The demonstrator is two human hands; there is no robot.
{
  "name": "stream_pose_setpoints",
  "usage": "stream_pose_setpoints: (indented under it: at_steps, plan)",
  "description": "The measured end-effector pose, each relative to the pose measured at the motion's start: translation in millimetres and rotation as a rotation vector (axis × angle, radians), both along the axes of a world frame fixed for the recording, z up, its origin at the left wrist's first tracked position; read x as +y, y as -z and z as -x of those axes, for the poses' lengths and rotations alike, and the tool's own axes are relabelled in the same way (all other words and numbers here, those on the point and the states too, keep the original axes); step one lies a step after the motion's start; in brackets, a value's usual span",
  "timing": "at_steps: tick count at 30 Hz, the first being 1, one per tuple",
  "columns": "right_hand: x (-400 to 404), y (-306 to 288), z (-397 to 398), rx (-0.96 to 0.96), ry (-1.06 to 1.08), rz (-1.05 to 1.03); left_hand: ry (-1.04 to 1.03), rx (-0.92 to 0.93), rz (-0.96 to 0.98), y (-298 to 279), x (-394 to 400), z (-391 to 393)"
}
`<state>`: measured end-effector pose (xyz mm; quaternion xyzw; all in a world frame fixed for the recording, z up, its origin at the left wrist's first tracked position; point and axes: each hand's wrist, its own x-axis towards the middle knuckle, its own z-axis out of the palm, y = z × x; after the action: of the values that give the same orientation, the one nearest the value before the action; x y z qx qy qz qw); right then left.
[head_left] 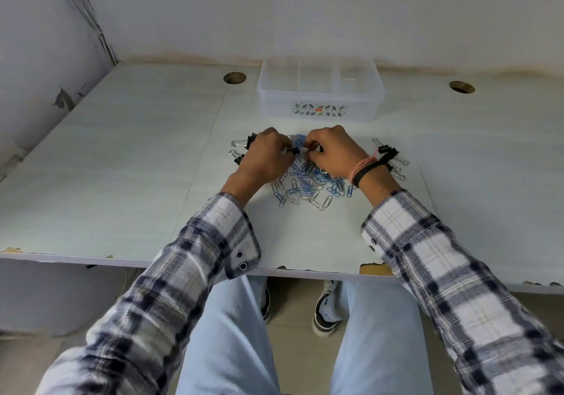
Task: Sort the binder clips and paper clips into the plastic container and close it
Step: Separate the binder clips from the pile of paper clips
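Open container (320, 101) beyond clip pile (308, 187)

counter (122, 162): pale grey-white laminate, front edge chipped to brown core | 2 round cable holes (234, 77) near the back, well apart | back wall (305, 7): white, brownish stain along its base | left partition (39, 43): white, surface peeling | floor (293, 342): beige tiles under the counter | light: soft, even
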<state>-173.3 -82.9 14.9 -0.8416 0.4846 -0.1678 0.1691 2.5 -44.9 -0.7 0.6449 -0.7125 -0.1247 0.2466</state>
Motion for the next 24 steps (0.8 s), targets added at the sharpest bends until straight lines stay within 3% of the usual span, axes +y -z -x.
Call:
stream_pose_setpoints:
  at_steps: [4,9,11,13,24]
  plan:
    - [6.3,-0.7,4.2,-0.331,0.127,-0.101,0.041,-0.044,0.026,-2.5,-6.0,0.3]
    - [5.9,-6.9,11.2,-1.019,0.234,-0.485,0.07,-0.116,0.05,1.4,-7.3,0.2]
    - [3.4,-9.1,15.2,-1.199,0.287,-0.569,0.082,-0.115,0.048,2.4,-8.2,0.8]
    - [1.8,-8.3,19.1,-1.222,0.347,-0.559,0.096,-0.102,0.039,1.6,-9.9,1.4]
    - [10.0,-1.4,34.3,-0.94,0.461,-0.373,0.088,-0.048,-0.023,-8.3,-16.5,8.5]
